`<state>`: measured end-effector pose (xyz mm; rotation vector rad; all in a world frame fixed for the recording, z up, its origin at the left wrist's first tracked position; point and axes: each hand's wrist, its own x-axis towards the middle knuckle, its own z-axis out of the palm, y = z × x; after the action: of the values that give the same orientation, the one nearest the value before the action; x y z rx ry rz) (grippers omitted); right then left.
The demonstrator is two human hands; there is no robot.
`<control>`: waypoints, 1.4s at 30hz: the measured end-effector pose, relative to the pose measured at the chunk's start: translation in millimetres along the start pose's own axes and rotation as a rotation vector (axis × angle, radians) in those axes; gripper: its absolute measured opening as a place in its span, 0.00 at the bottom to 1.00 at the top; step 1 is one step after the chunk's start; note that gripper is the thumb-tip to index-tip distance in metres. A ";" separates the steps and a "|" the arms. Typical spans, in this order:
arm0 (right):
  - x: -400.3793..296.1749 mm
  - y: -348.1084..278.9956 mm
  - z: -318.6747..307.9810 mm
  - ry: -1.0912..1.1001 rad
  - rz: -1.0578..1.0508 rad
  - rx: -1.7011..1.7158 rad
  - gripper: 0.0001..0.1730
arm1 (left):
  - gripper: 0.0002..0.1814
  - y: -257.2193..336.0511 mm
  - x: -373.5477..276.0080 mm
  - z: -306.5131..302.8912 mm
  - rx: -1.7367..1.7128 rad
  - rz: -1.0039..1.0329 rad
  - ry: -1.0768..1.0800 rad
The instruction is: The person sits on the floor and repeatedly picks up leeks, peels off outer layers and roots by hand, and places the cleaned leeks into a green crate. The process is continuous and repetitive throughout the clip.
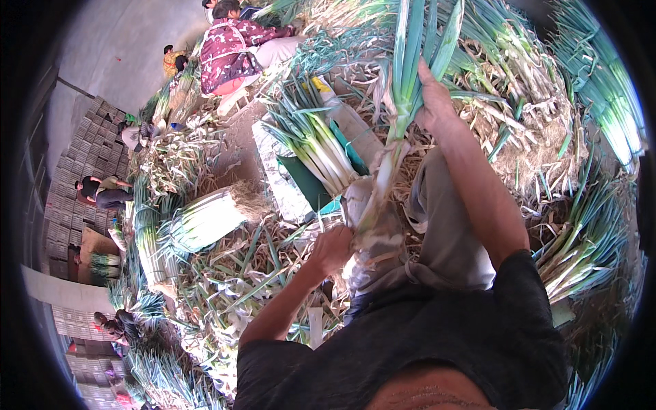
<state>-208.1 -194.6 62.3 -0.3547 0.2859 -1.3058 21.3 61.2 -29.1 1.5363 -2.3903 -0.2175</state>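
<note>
A long green onion [387, 166] runs slantwise before me, leaves up and pale root end down. My right hand [434, 100] is closed around its green leaves. At the root end, my left hand [332, 248] is curled shut against the onion; its fingertips are hidden. Loose, blurred outer skin [379, 236] hangs by the lower stalk, over my trouser leg. Just left of the stalk, a bundle of cleaner green onions [325, 151] lies on a green-lined support [302, 179], white ends towards me.
Untrimmed onions with dry roots [533, 123] are heaped at right. A tied bunch [210, 220] lies at left, beside peeled leaf waste [230, 287]. A person in a patterned jacket [228, 51] sits at upper left. More people and stacked crates [84, 169] stand farther left.
</note>
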 end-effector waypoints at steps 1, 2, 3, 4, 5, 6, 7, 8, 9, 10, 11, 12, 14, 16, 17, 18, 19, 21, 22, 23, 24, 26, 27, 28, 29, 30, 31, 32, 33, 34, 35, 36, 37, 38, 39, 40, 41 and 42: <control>0.5 -0.3 -3.9 -0.029 -0.008 0.043 0.25 | 0.10 -9.6 -27.5 13.2 -0.030 -0.015 0.004; -1.6 1.1 -1.9 -0.017 -0.017 -0.019 0.24 | 0.11 -18.2 -59.0 23.4 -0.001 -0.040 -0.055; -2.3 2.2 -0.6 0.012 -0.032 -0.034 0.23 | 0.11 -24.6 -88.4 30.3 0.028 -0.059 -0.112; -1.3 4.2 0.2 0.040 -0.044 -0.051 0.22 | 0.10 -28.2 -113.0 32.6 0.033 -0.038 -0.150; -0.2 3.5 -1.5 0.068 -0.061 -0.071 0.22 | 0.10 -32.2 -136.3 35.0 0.038 -0.014 -0.185; 1.4 0.3 -5.1 0.038 -0.063 -0.053 0.21 | 0.08 -38.4 -162.1 38.7 0.032 -0.031 -0.193; 0.0 1.7 -3.7 0.049 -0.055 -0.062 0.20 | 0.07 -50.9 -202.0 48.1 0.079 -0.122 -0.271; -3.2 0.7 -0.2 0.062 -0.051 -0.074 0.20 | 0.06 -63.9 -240.9 58.2 0.131 -0.205 -0.352; -5.4 2.3 2.6 0.074 -0.047 -0.089 0.20 | 0.07 -74.6 -278.1 71.2 0.231 -0.348 -0.500; -3.1 3.7 -1.3 0.100 -0.058 -0.080 0.20 | 0.08 -70.1 -288.2 74.2 0.309 -0.505 -0.668; 2.9 7.1 -6.1 0.123 -0.069 -0.068 0.20 | 0.09 -66.9 -294.4 74.5 0.393 -0.665 -0.833; 5.6 10.4 -9.0 0.144 -0.073 -0.054 0.20 | 0.10 -70.1 -311.7 79.2 0.381 -0.680 -0.865; -0.4 14.1 -3.7 0.137 -0.064 -0.063 0.19 | 0.12 -80.2 -351.1 92.2 0.348 -0.729 -0.932; -8.1 11.8 1.7 0.140 -0.058 -0.066 0.20 | 0.12 -76.1 -347.7 94.1 0.317 -0.711 -1.006; -5.5 13.9 -2.3 0.127 -0.050 -0.074 0.19 | 0.13 -73.0 -345.7 96.1 0.302 -0.700 -1.042; -3.7 15.0 -4.4 0.113 -0.044 -0.083 0.19 | 0.15 -71.5 -345.9 99.8 0.290 -0.742 -1.075; -2.7 15.2 -7.1 0.099 -0.039 -0.092 0.19 | 0.15 -72.2 -348.7 104.2 0.299 -0.753 -1.067; -4.4 18.1 -8.3 0.158 -0.094 -0.093 0.20 | 0.15 -72.8 -362.8 116.4 0.312 -0.779 -1.052; -6.4 16.7 -5.0 0.185 -0.125 -0.094 0.20 | 0.16 -76.6 -370.8 120.4 0.315 -0.734 -1.248; -6.9 -2.4 -14.7 0.158 -0.157 -0.106 0.21 | 0.17 -44.3 -320.7 78.2 0.185 -0.912 -1.304; -8.7 -15.5 -6.6 0.092 -0.149 -0.096 0.21 | 0.15 -32.6 -368.2 64.0 0.181 -0.942 -1.340; -1.2 -33.6 -11.9 0.110 -0.183 -0.181 0.22 | 0.12 -25.2 -462.6 47.1 0.245 -0.896 -1.371; -10.9 -20.9 -12.9 0.119 -0.172 -0.211 0.22 | 0.12 -34.1 -482.1 57.8 0.213 -0.870 -1.377; -13.3 -7.8 -6.4 0.093 -0.146 -0.198 0.23 | 0.12 -56.8 -474.9 60.4 -0.015 -0.835 -1.401; -15.8 -2.8 0.2 0.074 -0.152 -0.206 0.23 | 0.13 -82.7 -450.0 69.8 -0.084 -0.955 -1.352; -13.1 -1.3 0.3 -0.044 -0.031 -0.206 0.24 | 0.14 -92.5 -427.6 66.9 -0.150 -1.109 -1.299; -16.8 2.6 -1.0 -0.069 -0.009 -0.156 0.24 | 0.13 -97.9 -346.6 61.2 -0.043 -1.086 -1.071; -20.7 0.6 4.8 -0.114 -0.003 -0.111 0.24 | 0.14 -88.1 -250.4 45.4 0.020 -1.028 -0.726; -23.7 -0.5 9.9 -0.158 0.003 -0.072 0.24 | 0.15 -75.7 -167.9 27.5 -0.018 -0.946 -0.409; -21.8 4.1 3.0 -0.047 0.027 -0.234 0.23 | 0.17 -60.5 -102.5 9.3 -0.117 -0.841 -0.145; -21.1 12.1 1.8 -0.081 0.049 -0.221 0.23 | 0.20 -41.6 -43.3 -11.4 -0.223 -0.743 0.057; -23.6 22.0 5.4 -0.118 0.077 -0.204 0.23 | 0.20 -38.3 -5.9 -26.0 -0.389 -0.602 0.147; -26.0 26.4 5.4 -0.146 0.093 -0.195 0.23 | 0.21 -15.3 40.8 -40.7 -0.694 -0.581 0.301; -31.8 28.5 11.4 -0.086 0.094 -0.214 0.24 | 0.23 1.4 74.1 -55.0 -0.738 -0.481 0.354; -33.0 28.2 11.1 -0.058 0.085 -0.242 0.23 | 0.24 13.3 110.1 -61.1 -0.757 -0.392 0.408; -32.6 29.2 10.0 -0.032 0.081 -0.263 0.23 | 0.20 26.7 134.4 -73.1 -0.678 -0.355 0.389; -34.1 32.7 14.0 -0.017 0.086 -0.280 0.23 | 0.16 31.3 146.3 -83.1 -0.608 -0.319 0.398; -35.8 31.4 12.6 -0.047 0.058 -0.303 0.22 | 0.13 33.0 162.6 -85.4 -0.553 -0.269 0.395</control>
<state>-183.9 -151.7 61.1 -0.6276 0.4527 -1.1965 -42.9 -70.0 87.0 1.4536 -1.6373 -0.5259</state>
